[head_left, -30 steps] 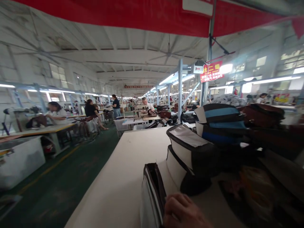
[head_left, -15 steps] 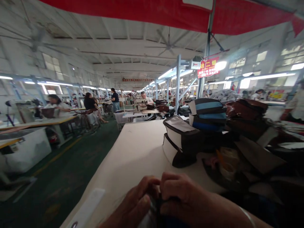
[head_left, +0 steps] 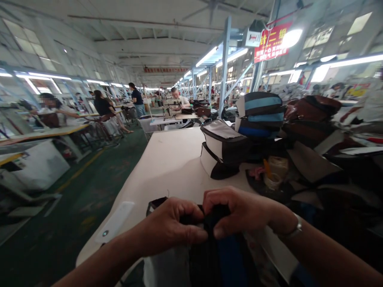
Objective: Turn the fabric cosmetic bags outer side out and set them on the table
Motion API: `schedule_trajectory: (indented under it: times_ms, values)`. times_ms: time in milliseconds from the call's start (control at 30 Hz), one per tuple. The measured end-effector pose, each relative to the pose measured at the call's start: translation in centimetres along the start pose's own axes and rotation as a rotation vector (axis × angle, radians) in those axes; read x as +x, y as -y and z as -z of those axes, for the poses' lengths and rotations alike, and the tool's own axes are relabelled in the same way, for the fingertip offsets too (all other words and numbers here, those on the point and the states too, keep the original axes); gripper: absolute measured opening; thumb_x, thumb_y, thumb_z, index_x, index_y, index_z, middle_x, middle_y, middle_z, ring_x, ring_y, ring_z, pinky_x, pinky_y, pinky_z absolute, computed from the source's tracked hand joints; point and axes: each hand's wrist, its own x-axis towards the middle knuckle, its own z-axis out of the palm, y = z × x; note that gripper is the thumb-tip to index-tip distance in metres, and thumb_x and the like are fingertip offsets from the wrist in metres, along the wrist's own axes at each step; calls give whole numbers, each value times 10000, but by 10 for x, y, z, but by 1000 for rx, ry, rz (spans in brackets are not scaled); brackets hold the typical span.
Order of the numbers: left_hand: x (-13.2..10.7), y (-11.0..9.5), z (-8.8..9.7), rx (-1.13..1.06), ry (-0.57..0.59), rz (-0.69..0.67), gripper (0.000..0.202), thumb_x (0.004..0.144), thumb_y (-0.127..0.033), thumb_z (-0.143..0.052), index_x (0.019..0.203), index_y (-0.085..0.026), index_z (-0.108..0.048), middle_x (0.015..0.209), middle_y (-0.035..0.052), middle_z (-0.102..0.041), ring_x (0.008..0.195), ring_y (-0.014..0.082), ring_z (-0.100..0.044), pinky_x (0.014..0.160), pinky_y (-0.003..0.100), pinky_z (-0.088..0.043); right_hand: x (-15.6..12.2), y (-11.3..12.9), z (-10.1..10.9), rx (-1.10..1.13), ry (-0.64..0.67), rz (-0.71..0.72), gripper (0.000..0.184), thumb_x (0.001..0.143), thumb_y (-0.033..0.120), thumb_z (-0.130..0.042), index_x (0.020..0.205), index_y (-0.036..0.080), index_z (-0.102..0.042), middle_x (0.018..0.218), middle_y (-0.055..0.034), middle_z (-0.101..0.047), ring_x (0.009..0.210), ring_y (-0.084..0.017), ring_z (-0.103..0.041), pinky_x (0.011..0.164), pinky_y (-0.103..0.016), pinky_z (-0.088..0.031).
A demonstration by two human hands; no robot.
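Observation:
Both of my hands grip the top edge of a black, white and blue bag (head_left: 209, 255) at the near end of a long white table (head_left: 167, 163). My left hand (head_left: 170, 227) is closed over the bag's dark rim on the left. My right hand (head_left: 239, 211), with a metal bracelet on the wrist, pinches the same rim just to the right. The fingers of the two hands nearly touch. The bag hangs down over the table's near edge in front of me.
Stacked black-and-white bags (head_left: 223, 153) and blue-striped bags (head_left: 259, 113) pile on the table's right side, with brown bags (head_left: 311, 111) and a tape roll (head_left: 273, 173) beside them. A white ruler-like strip (head_left: 115, 221) lies near the left edge. Seated and standing workers (head_left: 103, 107) fill the aisle to the left.
The view has tilted down. My hands have come up into view, gripping the bag's rim more fully; a second ago only part of one hand showed beside the bag.

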Motion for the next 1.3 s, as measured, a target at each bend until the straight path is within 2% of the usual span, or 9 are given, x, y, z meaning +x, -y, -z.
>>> schedule_trajectory:
  times_ms: [233, 367, 500, 733, 833, 967, 1033, 1167, 1300]
  values:
    - [20, 1, 4, 33, -28, 41, 395, 768, -489, -768, 751, -127, -612, 634, -55, -385, 595, 87, -293, 537, 267, -185, 7, -29, -1, 297, 18, 71, 270, 846, 359, -756, 916, 125, -641, 871, -13, -582, 800, -129, -505, 726, -247, -427]
    - [28, 5, 7, -4, -38, 44, 280, 761, -381, -735, 743, -126, -620, 647, -43, -424, 606, 96, -320, 556, 270, -209, 8, -44, -3, 440, -18, 81, 229, 831, 309, -766, 875, 121, -643, 846, -8, -572, 769, -116, -487, 704, -238, -412]
    - [33, 10, 8, -33, -106, 82, 142, 712, -271, -651, 730, -133, -624, 639, -38, -439, 614, 108, -343, 578, 275, -231, 11, -50, -7, 552, -49, 46, 240, 840, 334, -753, 868, 122, -644, 824, -4, -561, 741, -110, -468, 670, -231, -388]
    - [33, 13, 13, -39, -119, 79, 253, 738, -376, -683, 692, -151, -576, 638, -37, -420, 609, 116, -335, 570, 281, -230, 16, -64, -19, 666, -87, 15, 235, 834, 326, -750, 860, 126, -630, 809, 3, -536, 739, -111, -444, 664, -234, -354]
    - [33, 15, 15, -29, -87, 55, 267, 801, -386, -670, 719, -153, -570, 646, -43, -399, 613, 111, -308, 574, 284, -218, 15, -64, -19, 681, -104, -37, 267, 835, 365, -734, 856, 128, -614, 761, 22, -495, 688, -99, -410, 631, -233, -320]
    - [36, 18, 18, 24, -66, 50, 346, 871, -457, -637, 721, -164, -532, 665, -45, -353, 638, 115, -286, 588, 287, -215, 15, -55, -15, 509, -157, -78, 355, 822, 462, -717, 853, 120, -626, 739, 21, -493, 695, -107, -409, 619, -237, -308]
    - [39, 18, 19, 68, -59, 50, 367, 888, -478, -622, 721, -167, -517, 675, -43, -341, 646, 117, -284, 588, 286, -216, 16, -50, -13, 485, -169, -139, 345, 751, 420, -781, 847, 120, -639, 731, 23, -518, 683, -103, -423, 598, -227, -305]
    - [42, 15, 22, 128, -30, 8, 362, 935, -456, -541, 714, -174, -484, 691, -37, -350, 649, 119, -297, 593, 287, -232, 19, -50, -14, 694, -147, -270, 236, 678, 270, -779, 772, 116, -627, 662, 39, -534, 593, -75, -413, 544, -209, -288]
    - [41, 13, 24, 125, -44, 5, 319, 930, -393, -503, 698, -177, -465, 694, -29, -358, 665, 126, -317, 605, 285, -251, 19, -55, -17, 840, -172, -251, 147, 677, 194, -725, 761, 110, -639, 637, 40, -544, 561, -59, -409, 531, -193, -279]
